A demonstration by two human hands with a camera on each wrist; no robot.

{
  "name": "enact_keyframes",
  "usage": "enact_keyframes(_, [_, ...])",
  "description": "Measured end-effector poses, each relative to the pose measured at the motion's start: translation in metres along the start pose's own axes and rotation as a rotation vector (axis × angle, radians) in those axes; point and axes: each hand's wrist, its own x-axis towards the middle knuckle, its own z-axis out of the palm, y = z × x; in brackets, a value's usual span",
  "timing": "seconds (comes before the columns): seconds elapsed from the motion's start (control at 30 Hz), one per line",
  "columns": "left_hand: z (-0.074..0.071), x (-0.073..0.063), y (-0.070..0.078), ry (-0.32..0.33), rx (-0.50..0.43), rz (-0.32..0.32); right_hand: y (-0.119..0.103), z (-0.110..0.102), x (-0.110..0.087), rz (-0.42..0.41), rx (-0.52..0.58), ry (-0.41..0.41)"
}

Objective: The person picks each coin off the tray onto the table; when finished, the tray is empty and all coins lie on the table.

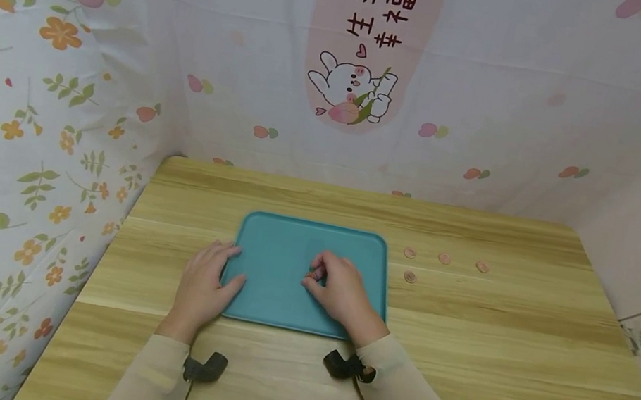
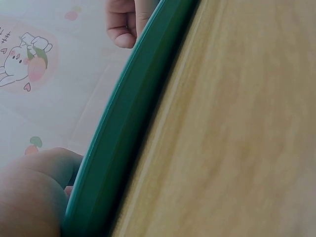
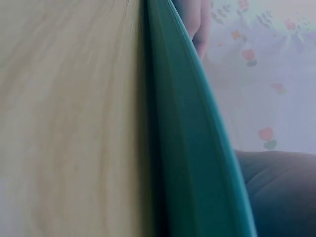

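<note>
A blue-green rectangular tray (image 1: 281,243) lies on the wooden table. Over its middle, my right hand (image 1: 337,290) pinches a small round brownish disc (image 1: 312,275) between thumb and fingers; the fingers partly hide it. My left hand (image 1: 203,288) rests at the tray's left rim, its fingers spread and the thumb over the edge. To the right of the tray lie several small reddish-brown discs, one of them a darker disc (image 1: 410,276) nearer me. Both wrist views mostly catch the tray's side wall (image 2: 116,118), with parts of the hands behind it.
The wood-grain table (image 1: 500,346) extends to both sides of the tray. Behind it hangs a white printed cloth (image 1: 471,112), and a flowered cloth (image 1: 9,174) hangs at the left. A black wrist mount (image 1: 206,367) sits on the left sleeve, another mount (image 1: 339,365) on the right.
</note>
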Motion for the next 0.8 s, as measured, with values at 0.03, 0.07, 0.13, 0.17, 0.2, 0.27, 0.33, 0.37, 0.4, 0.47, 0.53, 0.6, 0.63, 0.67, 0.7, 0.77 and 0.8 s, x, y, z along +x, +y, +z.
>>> enact_keyframes(0.03, [0.000,0.000,0.000,-0.002,0.000,-0.002,0.001,0.000,0.000,-0.013,0.003,0.013])
enact_keyframes(0.07, [-0.001,0.000,0.000,-0.005,0.000,-0.004,0.002,0.000,0.000,-0.026,0.005,0.025])
enact_keyframes(0.13, [-0.001,0.000,0.000,-0.017,-0.002,-0.013,0.003,0.001,-0.001,-0.052,0.010,0.042])
enact_keyframes(0.17, [-0.001,0.001,0.000,-0.023,-0.006,-0.017,0.004,0.000,-0.001,-0.065,0.014,0.046])
enact_keyframes(0.2, [-0.001,0.001,0.000,-0.028,-0.007,-0.021,0.006,0.000,-0.001,-0.075,0.017,0.047])
enact_keyframes(0.27, [-0.001,0.001,0.000,-0.033,-0.011,-0.025,0.008,-0.001,-0.002,-0.092,0.036,0.037])
enact_keyframes(0.33, [-0.001,0.000,-0.001,-0.033,-0.013,-0.026,0.009,-0.002,-0.002,-0.109,0.065,0.021])
enact_keyframes(0.37, [-0.001,0.000,-0.002,-0.031,-0.013,-0.024,0.010,-0.003,-0.003,-0.119,0.083,0.012])
enact_keyframes(0.4, [-0.001,0.000,-0.002,-0.029,-0.013,-0.022,0.011,-0.003,-0.003,-0.126,0.099,0.005])
enact_keyframes(0.47, [0.000,0.000,-0.003,-0.026,-0.015,-0.018,0.012,-0.005,-0.003,-0.142,0.142,-0.006])
enact_keyframes(0.53, [0.001,0.000,-0.004,-0.023,-0.016,-0.013,0.014,-0.005,-0.004,-0.149,0.179,-0.011])
enact_keyframes(0.6, [0.001,0.000,-0.004,-0.022,-0.017,-0.011,0.016,-0.006,-0.004,-0.137,0.214,-0.008])
enact_keyframes(0.63, [0.001,0.000,-0.004,-0.023,-0.016,-0.011,0.017,-0.006,-0.004,-0.130,0.232,-0.004])
enact_keyframes(0.67, [0.001,0.000,-0.005,-0.023,-0.016,-0.011,0.018,-0.007,-0.005,-0.121,0.249,0.000])
enact_keyframes(0.7, [0.001,0.000,-0.005,-0.024,-0.015,-0.012,0.018,-0.008,-0.005,-0.114,0.269,0.002])
enact_keyframes(0.77, [0.001,0.000,-0.005,-0.026,-0.015,-0.013,0.019,-0.010,-0.005,-0.097,0.306,0.006])
enact_keyframes(0.8, [0.001,0.000,-0.005,-0.027,-0.015,-0.013,0.020,-0.012,-0.006,-0.087,0.321,0.006])
